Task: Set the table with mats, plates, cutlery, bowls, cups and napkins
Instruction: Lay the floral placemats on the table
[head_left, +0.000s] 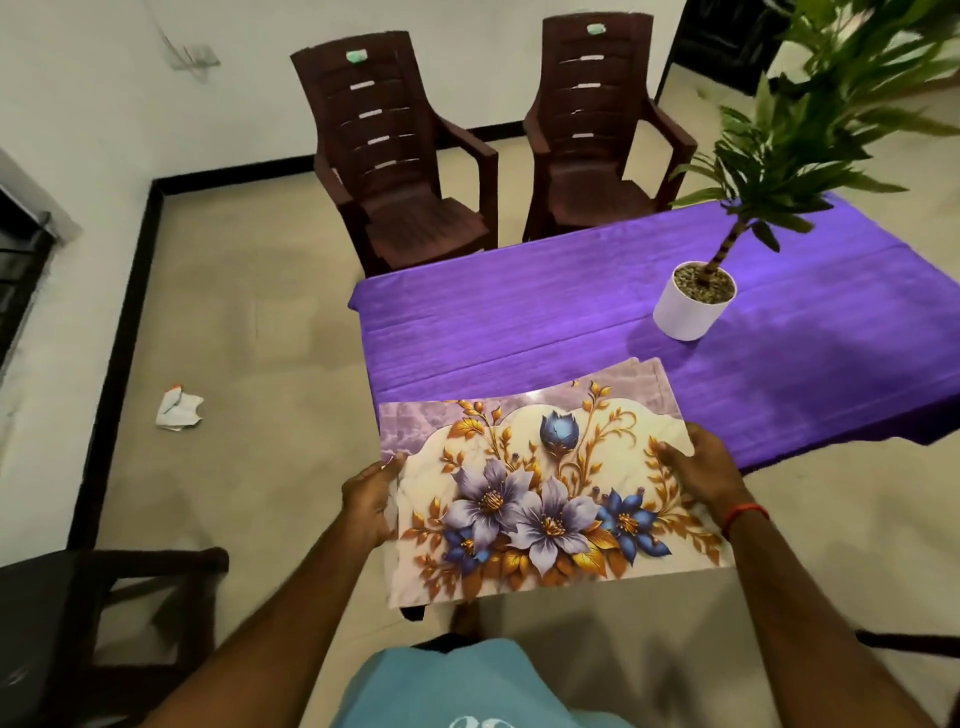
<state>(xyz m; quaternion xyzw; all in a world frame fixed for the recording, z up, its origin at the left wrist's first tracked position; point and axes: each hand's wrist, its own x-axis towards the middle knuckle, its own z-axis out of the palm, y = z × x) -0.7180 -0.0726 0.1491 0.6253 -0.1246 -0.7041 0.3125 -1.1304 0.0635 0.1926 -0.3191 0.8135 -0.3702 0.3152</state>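
Purple-clothed counter (571, 312) lies toward 12 o'clock from the floral placemat (545, 499), whose long axis runs 9-to-3. The left hand (369, 506) and right hand (696, 478) pinch its short edges with curled fingers (670, 452).

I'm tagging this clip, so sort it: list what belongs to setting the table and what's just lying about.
For the job: mats, held by left hand and right hand; table.
Lying about: plant on the table; chairs; paper on the floor.
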